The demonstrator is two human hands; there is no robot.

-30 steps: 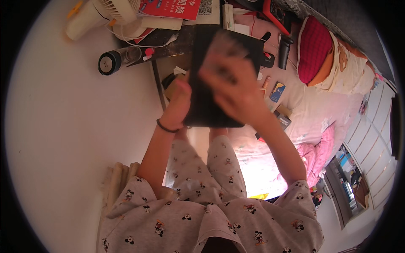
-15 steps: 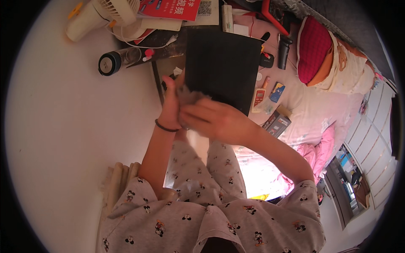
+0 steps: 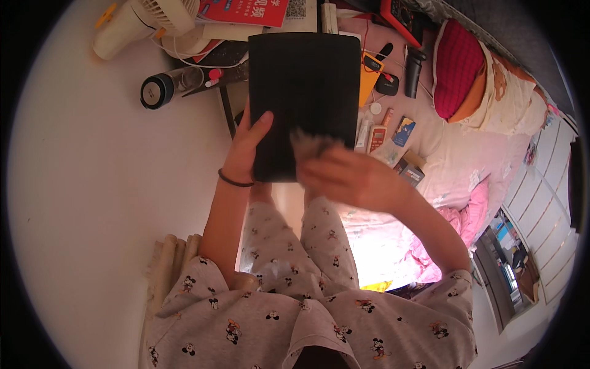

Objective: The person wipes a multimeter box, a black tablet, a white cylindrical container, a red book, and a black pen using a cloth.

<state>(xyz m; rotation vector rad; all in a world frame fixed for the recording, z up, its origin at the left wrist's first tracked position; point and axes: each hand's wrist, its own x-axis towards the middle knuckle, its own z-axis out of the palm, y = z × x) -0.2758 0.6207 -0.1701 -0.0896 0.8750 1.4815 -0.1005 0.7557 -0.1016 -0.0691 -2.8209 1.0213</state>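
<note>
A flat black rectangular panel (image 3: 304, 86) is held up in front of me; its exact kind does not show. My left hand (image 3: 244, 147) grips the panel's lower left edge, thumb on the front face and the other fingers mostly hidden behind. Over the panel's lower right part is my right hand (image 3: 359, 178), fingers closed round a crumpled grey cloth (image 3: 312, 144). The cloth lies against or just over the dark surface; motion blurs it and the fingertips.
Beyond the panel stand a cream fan (image 3: 163, 15) and a red booklet (image 3: 246, 11). A clear bottle (image 3: 175, 86) with a dark lid is at the left. On the pink bed (image 3: 442, 160) lie a red meter (image 3: 377, 139), a small box (image 3: 410, 167) and a dark red cushion (image 3: 461, 71).
The panel has shifted left and stands straighter. My left thumb has come onto its front face. The right hand with the cloth has moved right, away from the left hand, onto the panel.
</note>
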